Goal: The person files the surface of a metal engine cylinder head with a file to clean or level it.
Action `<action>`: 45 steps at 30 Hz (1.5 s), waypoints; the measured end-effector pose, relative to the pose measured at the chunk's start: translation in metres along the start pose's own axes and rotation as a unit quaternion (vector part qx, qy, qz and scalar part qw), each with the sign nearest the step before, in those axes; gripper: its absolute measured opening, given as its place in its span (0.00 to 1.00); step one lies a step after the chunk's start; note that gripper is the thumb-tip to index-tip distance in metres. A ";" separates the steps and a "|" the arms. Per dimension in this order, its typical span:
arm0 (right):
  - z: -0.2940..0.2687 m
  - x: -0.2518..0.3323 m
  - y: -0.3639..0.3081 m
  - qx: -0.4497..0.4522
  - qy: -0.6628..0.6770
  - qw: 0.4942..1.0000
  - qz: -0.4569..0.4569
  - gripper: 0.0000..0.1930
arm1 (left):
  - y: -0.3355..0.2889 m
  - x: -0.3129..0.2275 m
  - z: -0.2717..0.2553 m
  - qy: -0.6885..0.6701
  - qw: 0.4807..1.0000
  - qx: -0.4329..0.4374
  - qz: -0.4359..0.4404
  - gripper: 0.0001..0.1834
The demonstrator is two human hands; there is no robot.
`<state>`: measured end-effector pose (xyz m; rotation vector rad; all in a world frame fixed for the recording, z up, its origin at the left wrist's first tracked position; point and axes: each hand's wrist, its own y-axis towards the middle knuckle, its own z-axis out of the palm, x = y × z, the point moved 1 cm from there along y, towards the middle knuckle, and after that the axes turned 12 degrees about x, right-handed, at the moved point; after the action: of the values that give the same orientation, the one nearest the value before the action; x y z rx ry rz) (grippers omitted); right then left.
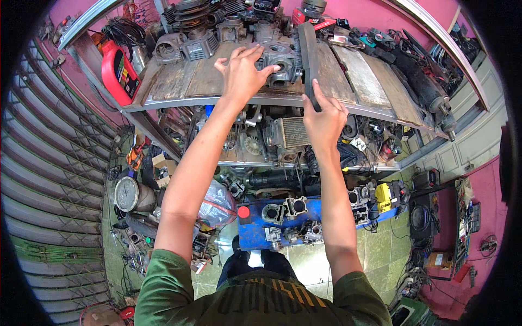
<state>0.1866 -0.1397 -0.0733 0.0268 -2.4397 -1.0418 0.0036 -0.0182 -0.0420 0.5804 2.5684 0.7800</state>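
Observation:
A grey metal engine cylinder head (281, 50) with round openings sits on the wooden shelf top. My left hand (242, 73) grips its left side, with the thumb on its near face and the other fingers raised and fanned out. In my right hand (325, 117) is a long dark brush (308, 54), held upright by the lower end of its handle. My index finger lies stretched along the handle. The brush's bristles face left, against or close beside the right side of the cylinder head; whether they touch cannot be told.
Finned engine cylinders (200, 44) stand behind on the left, beside a red oil bottle (119, 73). Shock absorbers (421, 81) lie at the shelf's right end. Below are a lower shelf holding a radiator (295, 132) and a blue bench (253, 231) bearing metal parts.

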 end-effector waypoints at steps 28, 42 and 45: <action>-0.001 -0.009 -0.007 0.006 0.008 1.000 -0.009 0.22 | 0.097 0.073 -0.008 -0.229 0.878 0.418 0.041 0.75; -0.008 -0.004 -0.019 -0.002 -0.001 1.000 -0.014 0.23 | 0.091 0.041 -0.023 -0.195 0.885 0.418 0.062 0.75; -0.013 -0.006 -0.021 -0.010 0.000 1.000 -0.016 0.23 | 0.087 0.033 -0.026 -0.174 0.890 0.420 0.036 0.77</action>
<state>0.1944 -0.1621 -0.0820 0.0578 -2.4362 -1.0805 -0.0132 0.0530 0.0220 0.9556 2.4434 -0.4570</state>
